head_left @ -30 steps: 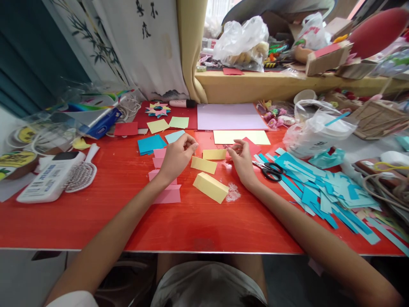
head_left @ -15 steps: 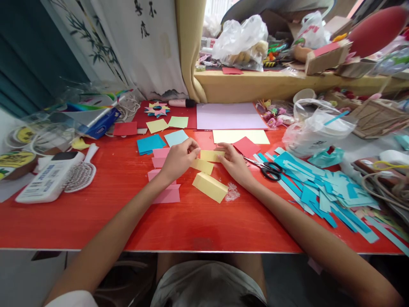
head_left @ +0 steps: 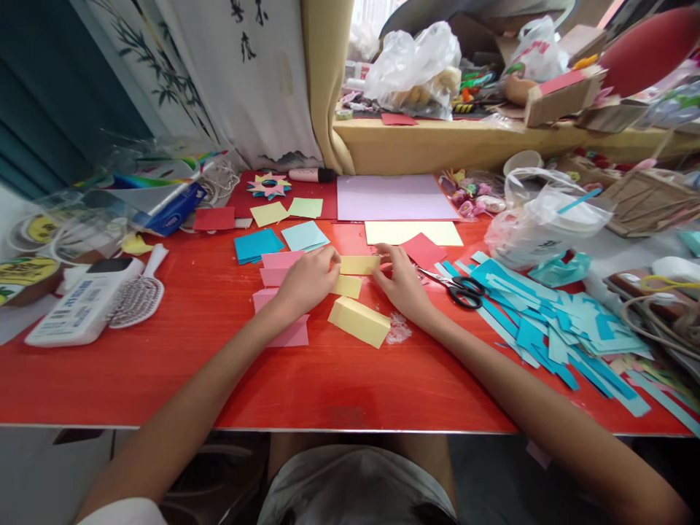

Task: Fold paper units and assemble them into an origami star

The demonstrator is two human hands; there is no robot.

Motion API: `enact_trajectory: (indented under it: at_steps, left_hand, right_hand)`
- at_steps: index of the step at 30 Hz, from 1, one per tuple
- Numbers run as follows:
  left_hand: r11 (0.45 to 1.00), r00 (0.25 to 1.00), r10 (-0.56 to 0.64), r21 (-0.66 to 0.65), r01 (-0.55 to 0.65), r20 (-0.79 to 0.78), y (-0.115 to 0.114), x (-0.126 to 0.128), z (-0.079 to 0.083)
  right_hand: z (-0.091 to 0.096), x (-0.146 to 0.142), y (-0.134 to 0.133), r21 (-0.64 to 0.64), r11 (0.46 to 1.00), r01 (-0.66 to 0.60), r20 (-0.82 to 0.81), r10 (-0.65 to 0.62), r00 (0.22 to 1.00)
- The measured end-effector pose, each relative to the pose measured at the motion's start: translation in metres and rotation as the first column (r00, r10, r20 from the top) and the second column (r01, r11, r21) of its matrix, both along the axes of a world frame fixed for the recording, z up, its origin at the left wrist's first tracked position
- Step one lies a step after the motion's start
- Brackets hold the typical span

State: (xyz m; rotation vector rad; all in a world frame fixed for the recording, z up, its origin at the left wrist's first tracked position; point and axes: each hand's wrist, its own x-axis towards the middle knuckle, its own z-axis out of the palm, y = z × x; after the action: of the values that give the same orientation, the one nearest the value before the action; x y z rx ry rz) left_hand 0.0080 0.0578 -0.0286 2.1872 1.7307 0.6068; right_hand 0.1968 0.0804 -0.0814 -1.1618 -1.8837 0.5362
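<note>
A folded yellow paper strip (head_left: 359, 265) lies level between my two hands. My left hand (head_left: 310, 280) is closed on its left end, fingertips partly hidden. At the strip's right end, the fingers of my right hand (head_left: 403, 286) are curved and apart, with the thumb close to the paper edge. Just below is another yellow paper piece (head_left: 348, 286), partly covered by my left hand. Nearer to me, a creased yellow paper (head_left: 359, 321) stands slightly raised on the red table (head_left: 350, 386). Folded pink papers (head_left: 276, 277) sit beneath and beside my left wrist.
Black-handled scissors (head_left: 464, 290) lie right of my right hand, beside a heap of blue paper strips (head_left: 552, 321). Crumpled clear plastic (head_left: 399, 329) is near the creased paper. Blue squares (head_left: 256, 246), a paper star ring (head_left: 270, 185) and a hairbrush (head_left: 139, 295) are to the left.
My left hand has turned and closed further over the strip's left end. My right hand's fingers have spread and shifted slightly right, off the strip's right end.
</note>
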Motion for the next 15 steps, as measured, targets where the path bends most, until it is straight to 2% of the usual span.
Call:
enact_trajectory:
  at_steps: [6,10,15]
  left_hand:
    - [0.992,0.994,0.100,-0.072,-0.103,-0.047,0.001,-0.003,-0.004]
    - [0.987,0.987,0.133,-0.078,-0.139,-0.086,0.000,-0.002,-0.004]
    - [0.980,0.968,0.158,-0.088,-0.178,-0.197,-0.001,-0.001,-0.004]
  right_hand:
    - [0.005,0.001,-0.004,0.048,0.997,0.065,-0.018,-0.064,0.998]
    - [0.008,-0.002,-0.009,0.065,0.997,-0.052,0.011,0.051,0.999]
    - [0.008,-0.003,-0.011,-0.007,0.992,-0.129,0.096,0.129,0.987]
